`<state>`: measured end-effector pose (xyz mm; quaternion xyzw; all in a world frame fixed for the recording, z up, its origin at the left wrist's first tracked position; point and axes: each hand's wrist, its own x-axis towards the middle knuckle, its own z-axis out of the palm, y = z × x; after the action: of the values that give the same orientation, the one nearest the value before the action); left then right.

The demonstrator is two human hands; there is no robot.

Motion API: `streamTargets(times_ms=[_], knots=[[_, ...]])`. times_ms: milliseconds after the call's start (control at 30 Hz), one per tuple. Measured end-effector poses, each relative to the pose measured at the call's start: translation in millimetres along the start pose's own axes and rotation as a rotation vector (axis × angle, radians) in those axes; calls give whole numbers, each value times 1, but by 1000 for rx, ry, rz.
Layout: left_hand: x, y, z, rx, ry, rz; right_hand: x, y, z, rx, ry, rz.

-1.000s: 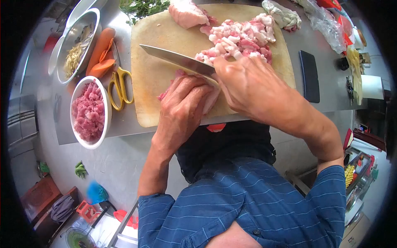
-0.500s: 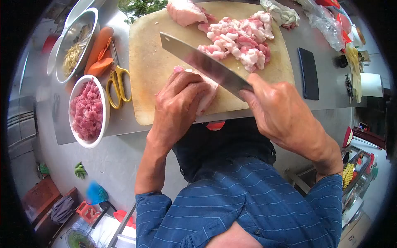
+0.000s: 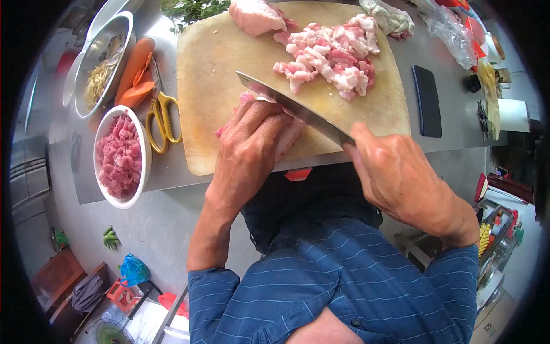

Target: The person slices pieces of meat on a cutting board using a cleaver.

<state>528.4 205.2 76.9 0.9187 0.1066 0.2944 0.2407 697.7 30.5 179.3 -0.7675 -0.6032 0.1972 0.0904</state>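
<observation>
My right hand (image 3: 395,175) is closed round the handle of a cleaver (image 3: 301,112), whose blade slants up and left across the cutting board (image 3: 212,86). Near the board's front edge, my left hand (image 3: 249,137) presses its curled fingers onto a piece of raw meat (image 3: 291,137). The blade's lower edge lies at the meat, close beside my left fingers; whether it is cutting in is hidden. A heap of chopped fatty meat (image 3: 338,54) lies behind the blade, and a larger chunk of meat (image 3: 255,17) rests at the board's back edge.
Left of the board are a white bowl of cut meat (image 3: 119,157), yellow-handled scissors (image 3: 163,123), carrots (image 3: 136,71) and a bowl with pale strips (image 3: 103,83). Green herbs (image 3: 195,10) lie at the back. A phone (image 3: 427,100) and a cloth (image 3: 389,18) are on the right.
My right hand has moved slightly right and down. The cleaver has come down with it, its tip now lower and nearer the meat. My left hand stays on the piece.
</observation>
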Motion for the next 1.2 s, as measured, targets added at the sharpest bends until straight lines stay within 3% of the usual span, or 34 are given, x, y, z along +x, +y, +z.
streamTargets(times_ms=[200, 300, 367, 500, 567, 600, 667, 700, 767, 800, 867, 900, 967, 1100, 1167, 1200], knots=[[-1, -1, 3, -56, 20, -10, -10, 3, -6, 15, -122, 68], [-3, -3, 1, -83, 18, -10, 8, 5, 8, -38, -14, -40], [-3, -5, 2, -95, 5, -5, 29, 10, 31, -37, 374, -323], [-1, -1, 0, -81, 39, -34, 57, 2, 38, 50, 178, -191], [0, 0, 1, -31, 36, -30, 36, 12, 44, 17, 459, -342], [1, 0, 1, -35, 45, -30, 20, 15, 39, 8, 457, -345], [1, 0, 0, -27, 30, -19, -12, 13, 29, -70, 201, -136], [-1, -1, 1, -32, 35, -29, -17, 8, 18, -74, 190, -139], [-4, -5, 5, -48, 56, -24, -20, 0, -1, 84, -283, 232], [-5, -5, 5, -59, 51, -24, -22, 0, 2, 86, -287, 244], [-4, -5, 4, -55, 43, -33, -19, 5, 15, -94, -15, -47], [-4, -5, 3, -56, 40, -30, -10, 6, 22, -93, -12, -44], [-2, -7, 2, -88, 43, -2, 28, 4, 37, -72, 300, -224], [-3, -9, 2, -61, 35, -8, 78, -2, 48, -58, 370, -342], [-4, -10, 3, -49, 67, -16, 80, -11, 37, 19, 171, -167], [-5, -10, 3, -42, 73, -17, 73, -14, 32, 17, 172, -175]])
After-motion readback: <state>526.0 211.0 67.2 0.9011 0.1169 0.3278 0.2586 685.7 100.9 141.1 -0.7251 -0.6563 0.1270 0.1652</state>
